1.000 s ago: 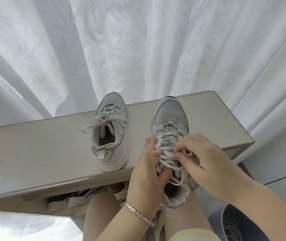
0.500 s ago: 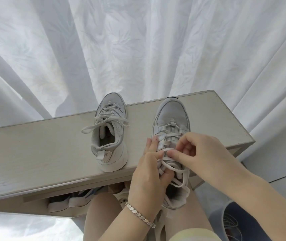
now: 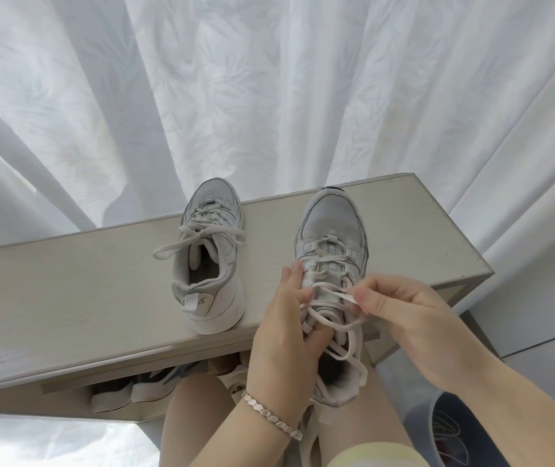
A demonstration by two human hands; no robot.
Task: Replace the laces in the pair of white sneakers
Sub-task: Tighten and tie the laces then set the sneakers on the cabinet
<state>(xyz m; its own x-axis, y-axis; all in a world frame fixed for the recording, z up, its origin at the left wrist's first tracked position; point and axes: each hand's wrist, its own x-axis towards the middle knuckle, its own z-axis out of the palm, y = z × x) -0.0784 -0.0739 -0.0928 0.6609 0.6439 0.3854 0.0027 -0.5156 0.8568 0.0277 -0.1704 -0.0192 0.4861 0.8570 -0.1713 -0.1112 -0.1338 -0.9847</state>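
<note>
Head view showed the left hand (image 3: 283, 335) gripping the right sneaker (image 3: 331, 264) while the right hand (image 3: 400, 311) pinched its lace (image 3: 333, 293).

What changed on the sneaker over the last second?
The right hand moved in leftward, then drew back rightward, pinching a lace end now stretched across the near sneaker. The left hand kept gripping that sneaker; the other sneaker and the shelf stayed put.

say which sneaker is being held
The sneaker on the right: the left hand grips its side and the right hand pinches its lace. The other sneaker stands untouched.
</note>
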